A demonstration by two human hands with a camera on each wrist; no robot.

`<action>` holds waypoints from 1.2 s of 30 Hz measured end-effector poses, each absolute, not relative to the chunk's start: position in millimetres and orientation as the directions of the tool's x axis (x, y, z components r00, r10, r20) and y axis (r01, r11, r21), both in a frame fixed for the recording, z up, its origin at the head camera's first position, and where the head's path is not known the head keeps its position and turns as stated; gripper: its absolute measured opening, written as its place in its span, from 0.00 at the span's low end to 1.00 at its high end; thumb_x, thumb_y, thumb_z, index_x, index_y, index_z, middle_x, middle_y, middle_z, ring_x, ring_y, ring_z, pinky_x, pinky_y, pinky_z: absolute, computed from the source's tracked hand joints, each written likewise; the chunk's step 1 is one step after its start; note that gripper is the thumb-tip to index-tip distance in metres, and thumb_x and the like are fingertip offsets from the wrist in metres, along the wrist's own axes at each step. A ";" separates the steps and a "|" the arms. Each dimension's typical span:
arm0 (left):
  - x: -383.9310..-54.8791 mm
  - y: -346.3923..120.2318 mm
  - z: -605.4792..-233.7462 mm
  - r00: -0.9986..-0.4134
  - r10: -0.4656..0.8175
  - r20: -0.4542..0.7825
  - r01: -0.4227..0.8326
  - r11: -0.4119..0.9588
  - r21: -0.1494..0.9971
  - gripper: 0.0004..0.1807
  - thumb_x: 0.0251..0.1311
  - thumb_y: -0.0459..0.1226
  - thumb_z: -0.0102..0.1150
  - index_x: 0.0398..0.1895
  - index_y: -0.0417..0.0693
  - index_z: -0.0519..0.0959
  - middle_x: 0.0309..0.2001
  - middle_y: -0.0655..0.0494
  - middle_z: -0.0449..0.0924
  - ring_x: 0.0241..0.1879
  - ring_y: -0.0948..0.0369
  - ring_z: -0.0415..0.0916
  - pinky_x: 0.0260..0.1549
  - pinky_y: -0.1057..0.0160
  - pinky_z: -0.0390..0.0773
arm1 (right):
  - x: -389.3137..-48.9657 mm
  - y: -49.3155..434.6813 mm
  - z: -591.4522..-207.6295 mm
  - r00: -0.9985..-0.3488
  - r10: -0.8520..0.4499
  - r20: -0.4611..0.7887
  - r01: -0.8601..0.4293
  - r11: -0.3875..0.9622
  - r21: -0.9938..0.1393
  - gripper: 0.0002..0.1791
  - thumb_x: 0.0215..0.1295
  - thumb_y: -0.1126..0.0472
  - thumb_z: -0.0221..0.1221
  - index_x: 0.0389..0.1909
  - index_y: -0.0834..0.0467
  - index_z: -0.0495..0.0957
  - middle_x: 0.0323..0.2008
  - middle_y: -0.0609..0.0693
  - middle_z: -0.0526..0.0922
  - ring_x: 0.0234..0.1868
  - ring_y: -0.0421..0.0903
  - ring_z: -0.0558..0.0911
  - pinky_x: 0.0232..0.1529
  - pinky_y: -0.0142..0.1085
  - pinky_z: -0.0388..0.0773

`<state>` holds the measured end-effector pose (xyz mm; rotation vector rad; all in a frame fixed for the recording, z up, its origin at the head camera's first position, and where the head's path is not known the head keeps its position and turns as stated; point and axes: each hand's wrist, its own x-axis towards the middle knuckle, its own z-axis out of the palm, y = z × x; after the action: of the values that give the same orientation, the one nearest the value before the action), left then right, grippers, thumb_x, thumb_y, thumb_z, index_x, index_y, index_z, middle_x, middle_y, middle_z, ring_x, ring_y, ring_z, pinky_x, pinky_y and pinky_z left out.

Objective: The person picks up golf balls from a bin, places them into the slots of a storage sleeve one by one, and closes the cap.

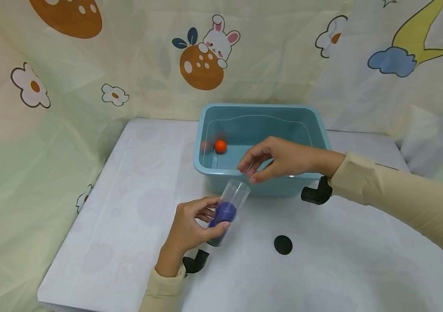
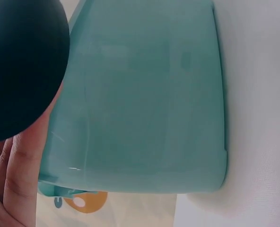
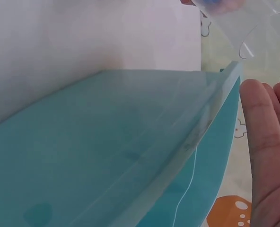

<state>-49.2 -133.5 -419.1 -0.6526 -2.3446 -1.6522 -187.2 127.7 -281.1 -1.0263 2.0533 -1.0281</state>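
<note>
Biggest first: a printed cloth backdrop [image 1: 272,52] hung behind a white-covered table [image 1: 127,225]. On the table's far side sat a blue-green bin [image 1: 279,187], its long near wall facing the person.

Right hand [image 1: 279,158] (RH) came in from the right over the bin's near rim, palm side down-left, fingers slightly bent & loose, gripping nothing; thumb and fingertips were apart. Left hand [image 1: 188,225] (LH) was lower, on the person's side of the bin, w/ thumb and fingers pinching the lower part of a clear tube [image 1: 237,194].

Key relation: tube stood tilted in LH, off to the near side of the bin. Its long axis ran from a dark base, low & left by the LH thumb, up & right to the mouth, which pointed twd RH's fingertips and the bin's near wall. From RH's fingers the mouth lay just below & left: v. near, but w/ a visible gap in the right wrist view, so no contact. LH was the nearer hand to the tube overall (it had the grip); RH was near the mouth end only. In the left wrist view a big dark round shape filled the upper-left corner, prob. the tube's base.

Smaller stuff: a flat black disc [image 1: 283,245] on the table, right of LH, well apart from both hands. Purple balls [image 1: 226,211], apparently two, were inside the tube's lower part, the bottom one partly behind the thumb. One orange ball [image 1: 220,146] was in the bin, twd its left end.
</note>
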 end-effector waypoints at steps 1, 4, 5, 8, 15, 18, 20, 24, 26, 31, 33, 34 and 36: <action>-49.4 -133.5 -419.3 -0.883 0.238 0.405 0.462 0.277 0.843 0.25 0.50 0.34 0.81 0.53 0.36 0.88 0.43 0.46 0.92 0.34 0.60 0.90 0.33 0.61 0.91 | -187.5 127.8 -280.7 -0.510 -0.842 -0.175 -0.362 0.395 -0.844 0.19 0.67 0.69 0.72 0.58 0.68 0.85 0.51 0.54 0.90 0.53 0.52 0.89 0.53 0.40 0.89; -50.0 -133.7 -420.5 -0.882 0.238 0.407 0.463 0.275 0.843 0.25 0.50 0.34 0.81 0.54 0.36 0.88 0.43 0.45 0.92 0.34 0.60 0.90 0.33 0.61 0.91 | -188.8 127.6 -278.5 -0.519 -0.837 -0.176 -0.349 0.395 -0.850 0.19 0.68 0.69 0.72 0.59 0.68 0.85 0.52 0.56 0.90 0.55 0.53 0.88 0.54 0.39 0.88; -50.1 -133.8 -420.7 -0.882 0.238 0.407 0.463 0.274 0.843 0.26 0.50 0.34 0.81 0.54 0.36 0.88 0.44 0.45 0.92 0.34 0.60 0.90 0.33 0.61 0.91 | -189.3 127.6 -277.4 -0.524 -0.833 -0.176 -0.343 0.396 -0.852 0.20 0.68 0.68 0.72 0.59 0.67 0.85 0.53 0.57 0.90 0.56 0.53 0.88 0.55 0.39 0.88; -50.3 -134.5 -421.0 -0.884 0.235 0.403 0.459 0.276 0.845 0.26 0.50 0.34 0.81 0.54 0.36 0.88 0.44 0.45 0.92 0.34 0.60 0.90 0.33 0.61 0.91 | -191.5 126.8 -274.1 -0.541 -0.822 -0.175 -0.329 0.399 -0.856 0.20 0.69 0.67 0.72 0.60 0.66 0.85 0.54 0.57 0.89 0.58 0.53 0.88 0.55 0.39 0.88; -51.2 -135.4 -422.5 -0.885 0.233 0.403 0.458 0.277 0.845 0.26 0.49 0.34 0.81 0.54 0.36 0.88 0.44 0.45 0.92 0.34 0.60 0.90 0.33 0.61 0.91 | -199.5 124.1 -268.6 -0.573 -0.806 -0.148 -0.350 0.404 -0.845 0.19 0.70 0.69 0.70 0.60 0.66 0.85 0.56 0.57 0.89 0.58 0.53 0.88 0.55 0.39 0.88; -51.5 -135.6 -423.7 -0.883 0.235 0.406 0.461 0.275 0.844 0.26 0.49 0.33 0.81 0.54 0.35 0.88 0.44 0.44 0.92 0.34 0.59 0.90 0.33 0.62 0.91 | -203.5 122.3 -266.8 -0.590 -0.793 -0.153 -0.346 0.419 -0.839 0.19 0.70 0.69 0.70 0.60 0.66 0.85 0.56 0.57 0.89 0.58 0.53 0.88 0.55 0.39 0.88; -51.6 -135.8 -424.7 -0.882 0.235 0.408 0.463 0.275 0.842 0.26 0.49 0.33 0.81 0.54 0.35 0.88 0.44 0.44 0.92 0.34 0.59 0.90 0.33 0.62 0.91 | -206.4 121.4 -265.3 -0.604 -0.780 -0.161 -0.333 0.431 -0.838 0.19 0.71 0.69 0.70 0.60 0.66 0.85 0.56 0.57 0.89 0.58 0.52 0.88 0.55 0.39 0.88; -51.9 -136.8 -426.2 -0.879 0.235 0.416 0.471 0.277 0.838 0.26 0.49 0.33 0.81 0.53 0.35 0.88 0.44 0.44 0.92 0.34 0.59 0.90 0.33 0.63 0.91 | -213.0 119.9 -262.4 -0.638 -0.751 -0.172 -0.314 0.457 -0.832 0.18 0.71 0.69 0.69 0.60 0.65 0.86 0.55 0.56 0.90 0.57 0.51 0.88 0.55 0.38 0.88; -52.3 -137.4 -427.3 -0.877 0.235 0.420 0.474 0.276 0.836 0.25 0.49 0.34 0.81 0.53 0.35 0.88 0.44 0.44 0.92 0.34 0.59 0.90 0.33 0.63 0.90 | -217.0 118.9 -261.6 -0.656 -0.734 -0.172 -0.311 0.471 -0.825 0.17 0.72 0.69 0.69 0.60 0.65 0.86 0.54 0.56 0.90 0.56 0.51 0.88 0.55 0.37 0.88; -52.9 -139.6 -430.4 -0.872 0.235 0.429 0.483 0.272 0.833 0.25 0.49 0.34 0.81 0.52 0.34 0.88 0.44 0.43 0.92 0.33 0.59 0.90 0.32 0.63 0.90 | -229.1 116.5 -263.0 -0.701 -0.691 -0.175 -0.300 0.509 -0.807 0.17 0.72 0.69 0.68 0.60 0.65 0.86 0.54 0.56 0.90 0.55 0.50 0.89 0.55 0.36 0.88; -53.0 -140.4 -431.0 -0.871 0.235 0.432 0.485 0.270 0.832 0.25 0.49 0.34 0.81 0.52 0.34 0.88 0.44 0.43 0.92 0.33 0.58 0.91 0.32 0.63 0.90 | -234.5 116.1 -264.5 -0.711 -0.681 -0.174 -0.294 0.512 -0.807 0.17 0.72 0.69 0.68 0.60 0.66 0.85 0.53 0.56 0.90 0.54 0.50 0.89 0.54 0.35 0.88; -53.1 -140.8 -431.3 -0.871 0.235 0.432 0.485 0.268 0.832 0.25 0.49 0.34 0.81 0.52 0.34 0.88 0.44 0.43 0.92 0.33 0.58 0.91 0.32 0.63 0.90 | -237.2 116.0 -265.2 -0.713 -0.680 -0.172 -0.289 0.508 -0.811 0.17 0.72 0.70 0.68 0.60 0.66 0.85 0.53 0.56 0.90 0.54 0.50 0.89 0.54 0.35 0.87; -53.3 -141.3 -431.5 -0.871 0.235 0.430 0.484 0.264 0.835 0.25 0.49 0.33 0.81 0.52 0.34 0.88 0.44 0.43 0.92 0.33 0.58 0.91 0.32 0.63 0.90 | -243.2 115.7 -267.1 -0.714 -0.680 -0.167 -0.286 0.500 -0.817 0.17 0.72 0.71 0.67 0.60 0.67 0.84 0.53 0.57 0.91 0.52 0.48 0.90 0.54 0.34 0.87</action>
<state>-53.3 -141.3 -431.5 -0.6710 -2.3131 -1.6518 -243.2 115.7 -267.1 -0.7939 2.2725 -1.1120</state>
